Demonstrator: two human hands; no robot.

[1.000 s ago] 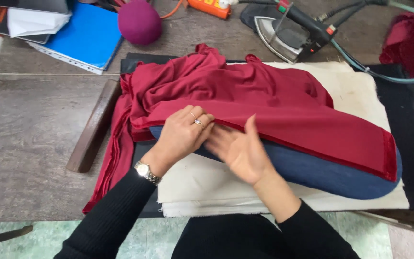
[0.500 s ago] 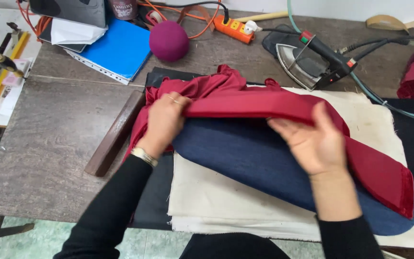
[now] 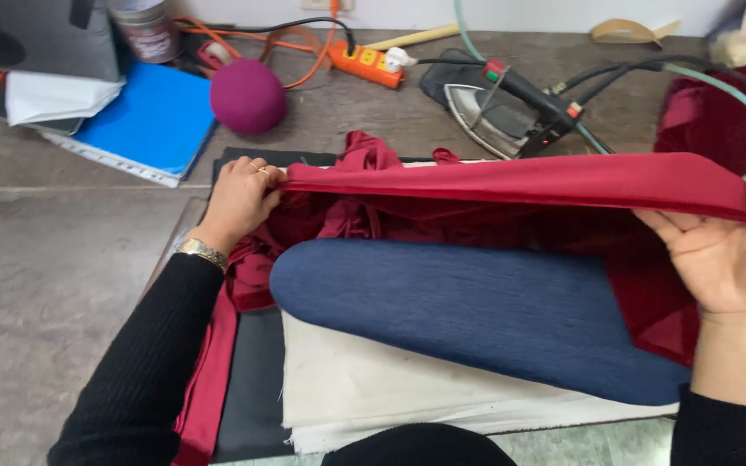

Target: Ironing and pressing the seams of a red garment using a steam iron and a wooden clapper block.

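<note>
Two hands are stretching a dark red garment over a grey worktable, which is bearing everything else. The garment's folded edge is running taut as a band from one hand to the other, while the rest of the cloth is bunching beneath it and trailing off the left side of a cream pressing cloth. A long blue padded pressing form is lying on that cream cloth, just in front of the raised band and partly under the red cloth at its right end. The right hand is holding the band's right end, palm open and up, thumb pressing on top. The left hand, with rings and a wristwatch, is gripping the left end, fingers curled shut over the cloth. Farther back, an iron is resting beside a blue folder and a purple ball
</note>
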